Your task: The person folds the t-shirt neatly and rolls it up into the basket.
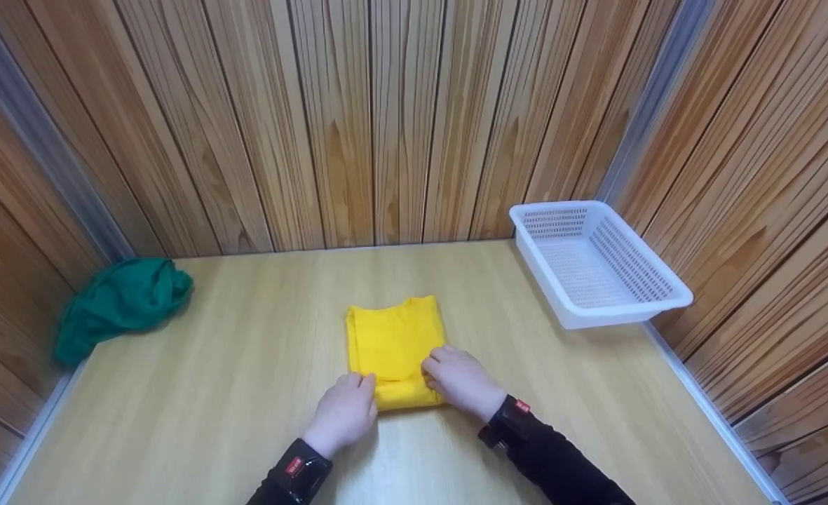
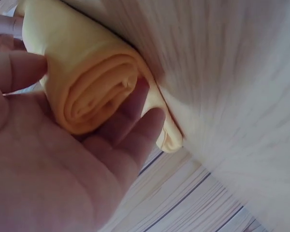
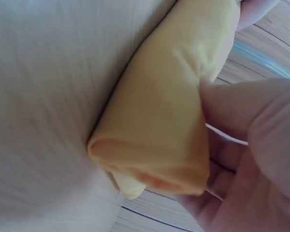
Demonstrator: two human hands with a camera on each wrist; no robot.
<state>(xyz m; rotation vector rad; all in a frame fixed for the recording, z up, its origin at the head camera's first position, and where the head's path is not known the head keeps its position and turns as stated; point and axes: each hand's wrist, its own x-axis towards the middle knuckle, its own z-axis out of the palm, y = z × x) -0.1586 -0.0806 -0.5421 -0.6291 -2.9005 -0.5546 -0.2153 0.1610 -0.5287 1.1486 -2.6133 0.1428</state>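
Note:
A yellow cloth lies folded on the table, its near edge rolled up into a thick roll. At the left end of the roll my left hand grips it; in the left wrist view the spiral end of the cloth sits between thumb and fingers. My right hand holds the right end. There, the right wrist view shows the thumb pressed on the near side of the cloth and the other fingers curled round its far side, partly hidden. The far part of the cloth lies flat beyond the roll.
A white perforated plastic basket stands at the table's back right, near the wall. Crumpled green cloth lies at the back left, by the left wall. Wood-panelled walls enclose the table at the back and both sides.

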